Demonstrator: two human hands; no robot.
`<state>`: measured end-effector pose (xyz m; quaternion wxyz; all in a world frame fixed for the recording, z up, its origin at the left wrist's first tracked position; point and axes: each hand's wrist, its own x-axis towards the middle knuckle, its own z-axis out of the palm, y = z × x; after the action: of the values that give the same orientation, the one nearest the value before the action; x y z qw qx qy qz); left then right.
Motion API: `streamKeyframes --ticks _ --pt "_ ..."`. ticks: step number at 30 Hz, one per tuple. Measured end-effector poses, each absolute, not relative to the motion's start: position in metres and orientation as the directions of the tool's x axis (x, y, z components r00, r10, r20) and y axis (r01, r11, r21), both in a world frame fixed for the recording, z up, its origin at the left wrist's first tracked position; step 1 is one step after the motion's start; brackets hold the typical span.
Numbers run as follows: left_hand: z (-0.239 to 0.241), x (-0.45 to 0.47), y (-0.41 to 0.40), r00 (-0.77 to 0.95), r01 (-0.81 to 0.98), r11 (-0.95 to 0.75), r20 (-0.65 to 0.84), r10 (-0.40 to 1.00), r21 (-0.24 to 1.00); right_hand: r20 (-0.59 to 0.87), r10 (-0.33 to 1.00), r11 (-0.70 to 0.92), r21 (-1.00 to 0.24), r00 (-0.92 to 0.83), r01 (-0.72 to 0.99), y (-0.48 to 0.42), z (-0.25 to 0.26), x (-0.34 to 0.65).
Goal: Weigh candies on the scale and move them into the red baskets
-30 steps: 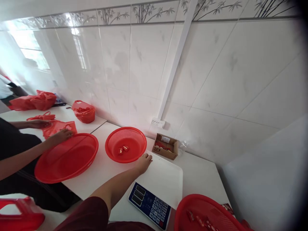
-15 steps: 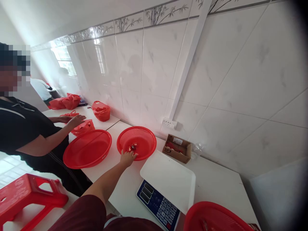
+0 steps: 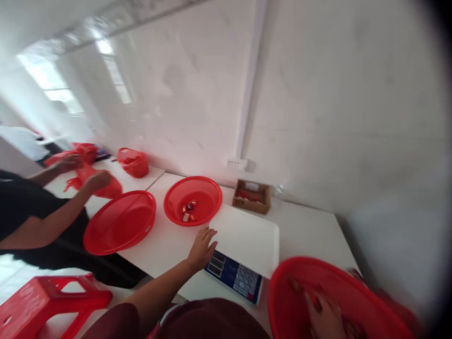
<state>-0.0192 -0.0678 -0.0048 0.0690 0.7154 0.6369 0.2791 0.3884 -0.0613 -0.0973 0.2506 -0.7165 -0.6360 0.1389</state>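
Scale [image 3: 244, 249], baskets [image 3: 208, 205] on white table [image 3: 307, 230]

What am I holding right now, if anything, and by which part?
Left hand: nothing. Right hand, in a red basket: too blurred to tell.

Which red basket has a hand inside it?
The lower-right basket, beside the scale: the wearer's right hand is down in it. The middle basket and the left basket have no hand inside.

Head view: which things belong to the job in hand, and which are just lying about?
Likely in use:
- right basin, right hand inside
- middle basin, holding small wrapped pieces
- scale, left hand by it

Probably just lying about:
- cardboard box
- red stool
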Motion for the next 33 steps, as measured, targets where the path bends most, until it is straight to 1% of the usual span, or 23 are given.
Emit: streamKeyframes --ticks 2,5,7,9,10,12,16,19,21,22,24,27,29,31,33 --pt "-0.002 -0.002 -0.076 0.107 0.842 -0.229 0.265 0.958 0.488 0.034 0.966 -0.211 -0.466 0.256 0.859 -0.059 -0.094 0.393" --pt "0.002 0.012 -0.08 0.168 0.812 -0.247 0.195 0.966 0.528 -0.156 0.911 -0.412 -0.296 0.383 0.862 -0.064 -0.085 0.404" --pt "0.001 0.016 -0.081 0.195 0.798 -0.256 0.168 0.966 0.546 -0.28 0.888 -0.43 -0.219 0.365 0.876 -0.073 -0.08 0.404" --pt "0.0 0.018 -0.084 0.207 0.788 -0.26 0.158 0.966 0.557 -0.354 0.878 -0.402 -0.175 0.323 0.899 -0.083 -0.077 0.398" --pt "0.0 0.018 -0.085 0.208 0.787 -0.259 0.155 0.966 0.559 -0.376 0.88 -0.374 -0.171 0.291 0.912 -0.088 -0.076 0.394" --pt "0.0 0.018 -0.086 0.207 0.792 -0.253 0.145 0.968 0.556 -0.399 0.895 -0.299 -0.202 0.201 0.933 -0.097 -0.073 0.384" --pt "0.004 0.023 -0.084 0.213 0.797 -0.248 0.128 0.969 0.55 -0.384 0.923 -0.137 -0.356 -0.011 0.924 -0.108 -0.062 0.364" --pt "0.007 0.027 -0.081 0.254 0.776 -0.283 0.132 0.958 0.564 -0.339 0.927 -0.033 -0.505 -0.162 0.862 -0.112 -0.055 0.352" --pt "0.008 0.03 -0.08 0.274 0.764 -0.301 0.136 0.952 0.57 -0.301 0.929 0.001 -0.576 -0.213 0.818 -0.112 -0.053 0.348" --pt "0.009 0.03 -0.079 0.276 0.762 -0.304 0.137 0.951 0.572 -0.284 0.937 -0.002 -0.589 -0.205 0.808 -0.11 -0.053 0.348" --pt "0.009 0.031 -0.078 0.274 0.76 -0.3 0.134 0.952 0.576 -0.256 0.959 -0.045 -0.562 -0.122 0.826 -0.103 -0.057 0.352" --pt "0.009 0.032 -0.078 0.282 0.75 -0.296 0.119 0.952 0.591 -0.231 0.968 -0.19 -0.435 0.095 0.88 -0.084 -0.065 0.361" --pt "0.01 0.033 -0.077 0.296 0.742 -0.299 0.106 0.949 0.6 -0.254 0.945 -0.289 -0.365 0.204 0.885 -0.07 -0.069 0.364" --pt "0.011 0.035 -0.075 0.309 0.737 -0.304 0.099 0.946 0.604 -0.332 0.917 -0.334 -0.337 0.221 0.88 -0.059 -0.072 0.361" --pt "0.013 0.037 -0.074 0.315 0.735 -0.31 0.102 0.944 0.603 -0.407 0.9 -0.302 -0.32 0.157 0.898 -0.053 -0.073 0.352"
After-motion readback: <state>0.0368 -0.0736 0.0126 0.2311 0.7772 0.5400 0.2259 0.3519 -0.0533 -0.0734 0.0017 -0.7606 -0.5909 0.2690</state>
